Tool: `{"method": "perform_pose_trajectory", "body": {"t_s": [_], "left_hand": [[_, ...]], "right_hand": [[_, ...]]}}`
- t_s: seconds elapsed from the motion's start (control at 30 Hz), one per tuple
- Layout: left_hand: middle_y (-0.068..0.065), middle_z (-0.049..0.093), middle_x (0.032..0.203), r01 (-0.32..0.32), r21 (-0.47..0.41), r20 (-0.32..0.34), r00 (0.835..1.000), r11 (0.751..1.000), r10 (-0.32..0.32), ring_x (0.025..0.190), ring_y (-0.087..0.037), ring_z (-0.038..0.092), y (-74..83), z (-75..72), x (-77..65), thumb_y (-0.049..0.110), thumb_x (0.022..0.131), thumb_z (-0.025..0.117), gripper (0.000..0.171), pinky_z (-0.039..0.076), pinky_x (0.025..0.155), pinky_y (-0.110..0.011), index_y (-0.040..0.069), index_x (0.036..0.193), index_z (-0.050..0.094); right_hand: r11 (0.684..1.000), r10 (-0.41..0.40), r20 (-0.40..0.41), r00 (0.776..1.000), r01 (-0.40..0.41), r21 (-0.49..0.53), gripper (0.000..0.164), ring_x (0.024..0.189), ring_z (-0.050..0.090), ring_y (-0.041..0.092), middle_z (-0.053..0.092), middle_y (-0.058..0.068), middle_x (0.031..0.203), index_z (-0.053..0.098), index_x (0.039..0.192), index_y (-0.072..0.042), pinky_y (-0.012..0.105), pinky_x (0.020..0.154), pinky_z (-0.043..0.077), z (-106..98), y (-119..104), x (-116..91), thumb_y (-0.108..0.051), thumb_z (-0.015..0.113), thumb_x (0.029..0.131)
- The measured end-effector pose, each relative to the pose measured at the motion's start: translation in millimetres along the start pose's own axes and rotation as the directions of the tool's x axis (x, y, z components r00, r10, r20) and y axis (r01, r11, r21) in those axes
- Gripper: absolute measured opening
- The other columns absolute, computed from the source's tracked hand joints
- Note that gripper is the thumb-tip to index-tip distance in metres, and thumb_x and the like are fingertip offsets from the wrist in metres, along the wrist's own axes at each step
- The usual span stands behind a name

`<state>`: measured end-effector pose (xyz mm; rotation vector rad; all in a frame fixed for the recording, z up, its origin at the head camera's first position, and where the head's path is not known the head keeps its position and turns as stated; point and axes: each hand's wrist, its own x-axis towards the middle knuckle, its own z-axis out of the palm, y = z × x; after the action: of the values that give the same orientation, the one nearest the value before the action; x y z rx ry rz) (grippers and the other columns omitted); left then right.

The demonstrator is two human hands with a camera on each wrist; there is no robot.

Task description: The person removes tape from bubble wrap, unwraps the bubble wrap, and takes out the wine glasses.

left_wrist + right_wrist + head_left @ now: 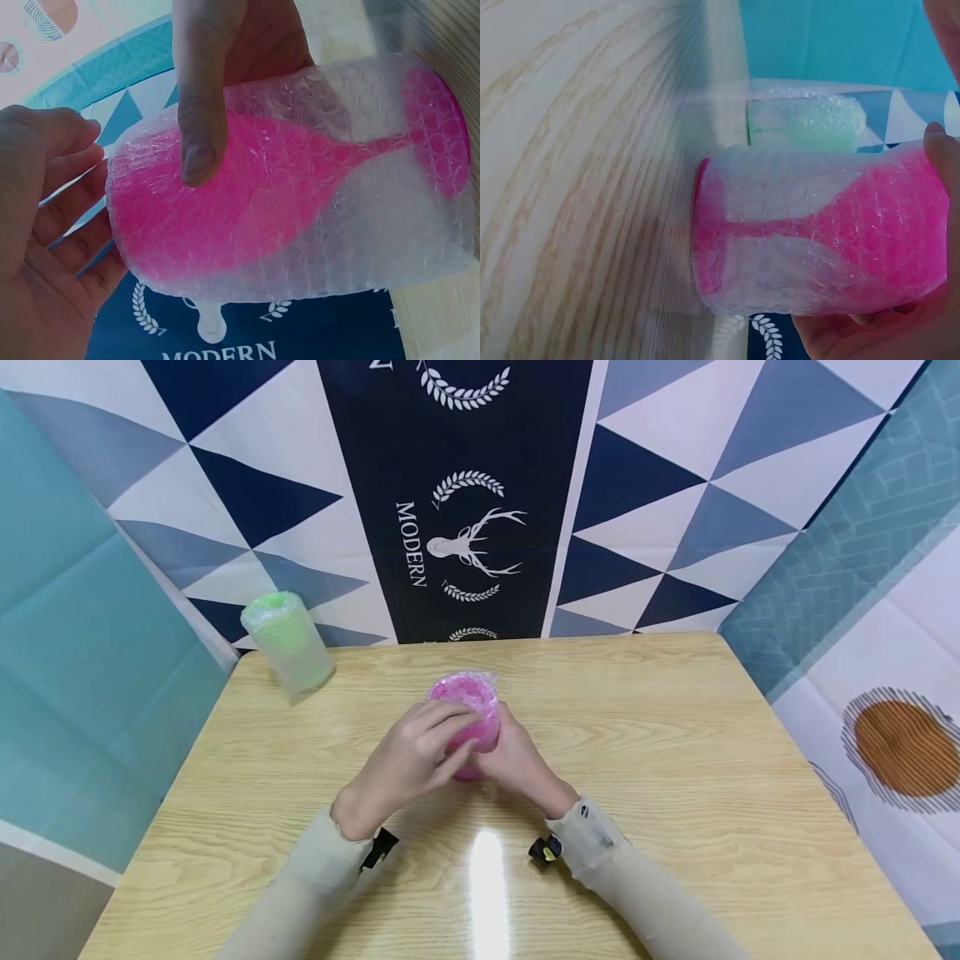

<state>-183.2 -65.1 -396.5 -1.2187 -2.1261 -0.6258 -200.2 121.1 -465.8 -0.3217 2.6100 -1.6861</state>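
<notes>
A pink stemmed goblet (262,187), wrapped in clear bubble wrap (390,225), is held upright just in front of me over the table. My right hand (517,756) grips its bowl from the right, the thumb (201,139) lying across the wrap in the left wrist view. At the rim end, my left hand (412,747) touches the wrap with loosely bent, spread fingers (71,225). Through the wrap the stem and round foot show in the right wrist view, the foot close to the tabletop; whether it touches I cannot tell.
Toward the back left corner of the wooden table (637,718) stands a green item (288,639) in bubble wrap. Patterned cloth (480,502) rises behind the back edge, with more cloth at both sides.
</notes>
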Motion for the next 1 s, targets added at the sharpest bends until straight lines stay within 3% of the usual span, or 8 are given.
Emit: {"method": "perform_pose_trajectory", "body": {"t_s": [0.17, 0.37, 0.63, 0.87, 1.0], "left_hand": [[-0.014, 0.075, 0.115, -0.005, 0.023, 0.019, 1.0, 1.0, 0.005, 0.109, -0.026, 0.071, -0.8, 1.3, -1.2, 0.009, 0.089, 0.079, 0.032, 0.056, 0.105, -0.037, -0.001, 0.119, 0.073], [-0.014, 0.076, 0.115, -0.009, 0.037, 0.043, 0.999, 0.999, 0.008, 0.11, -0.027, 0.072, -1.6, 1.3, -2.6, 0.009, 0.088, 0.08, 0.032, 0.057, 0.104, -0.042, -0.001, 0.117, 0.074], [-0.012, 0.078, 0.111, 0.016, 0.046, 0.076, 0.997, 0.999, -0.019, 0.106, -0.024, 0.074, 0.8, 0.5, -0.9, 0.009, 0.089, 0.079, 0.027, 0.057, 0.103, -0.043, 0.001, 0.114, 0.076], [-0.009, 0.079, 0.108, 0.075, 0.065, 0.095, 0.992, 0.995, -0.081, 0.103, -0.022, 0.075, 5.2, -0.7, 4.9, -0.005, 0.084, 0.076, 0.03, 0.059, 0.098, -0.04, 0.004, 0.112, 0.078], [-0.008, 0.08, 0.101, 0.15, 0.085, 0.146, 0.976, 0.985, -0.161, 0.097, -0.023, 0.076, 10.7, -3.2, 11.0, -0.011, 0.074, 0.078, 0.037, 0.06, 0.096, -0.04, 0.005, 0.108, 0.079]], "right_hand": [[0.999, -0.011, -0.004, 1.0, 0.01, -0.031, 0.085, 0.122, 0.064, 0.03, 0.064, 0.015, 0.135, 0.043, 0.148, -0.009, 0.049, 0.103, 0.056, 0.0, 0.0, 0.4, -0.031, 0.084, 0.077], [0.999, -0.024, 0.002, 1.0, 0.024, -0.045, 0.086, 0.122, 0.064, 0.031, 0.063, 0.018, 0.137, 0.042, 0.148, -0.005, 0.049, 0.103, 0.056, 0.3, 1.9, 0.6, -0.031, 0.084, 0.078], [0.999, -0.026, -0.002, 1.0, 0.026, -0.045, 0.087, 0.125, 0.062, 0.03, 0.062, 0.017, 0.138, 0.042, 0.148, -0.006, 0.049, 0.107, 0.054, -0.9, 2.3, -0.2, -0.034, 0.085, 0.078], [1.0, -0.003, -0.03, 1.0, 0.002, -0.006, 0.087, 0.12, 0.064, 0.028, 0.064, 0.013, 0.134, 0.045, 0.145, -0.009, 0.047, 0.103, 0.056, 2.5, 1.0, -2.8, -0.033, 0.088, 0.074], [1.0, -0.006, -0.044, 0.999, 0.005, -0.011, 0.082, 0.119, 0.064, 0.026, 0.064, 0.011, 0.131, 0.046, 0.141, -0.009, 0.046, 0.103, 0.056, 5.0, 0.7, -4.3, -0.03, 0.088, 0.074]]}}
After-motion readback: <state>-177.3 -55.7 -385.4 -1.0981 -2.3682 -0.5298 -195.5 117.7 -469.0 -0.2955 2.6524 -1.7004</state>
